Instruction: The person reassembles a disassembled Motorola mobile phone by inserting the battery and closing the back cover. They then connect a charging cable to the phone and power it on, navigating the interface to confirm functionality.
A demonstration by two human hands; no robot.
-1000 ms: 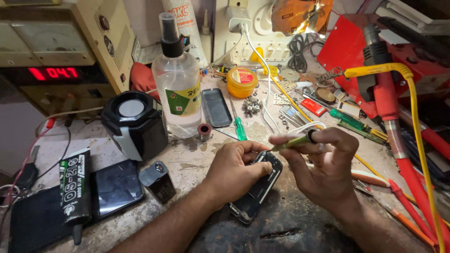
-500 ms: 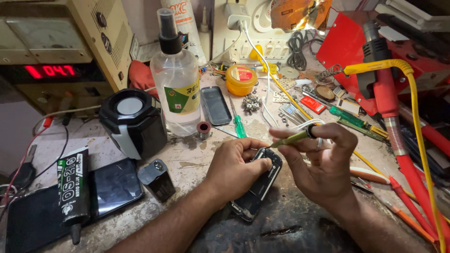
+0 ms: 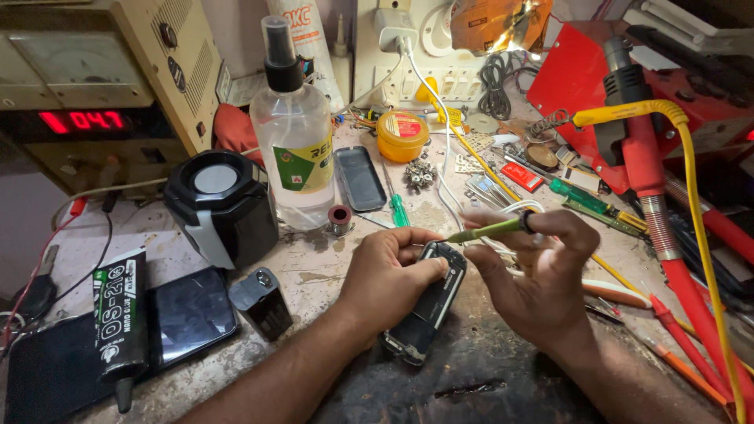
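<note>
while your left hand point(image 3: 389, 275) pins the small black phone point(image 3: 428, 302) to the counter point(image 3: 314, 259), your right hand point(image 3: 542, 275) is grasping a green-tipped tool point(image 3: 487, 231), tip just above the phone's top edge.

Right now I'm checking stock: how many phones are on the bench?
2: one phone held by the left hand, one dark phone lying at left. Clutter may hide more.

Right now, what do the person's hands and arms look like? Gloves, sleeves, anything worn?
Both are bare. The left hand and right hand have no gloves, and no rings or watch show. Both forearms are uncovered as far as the frame's lower edge, with no sleeve, strap or cable on them. Fingernails are short.
</note>
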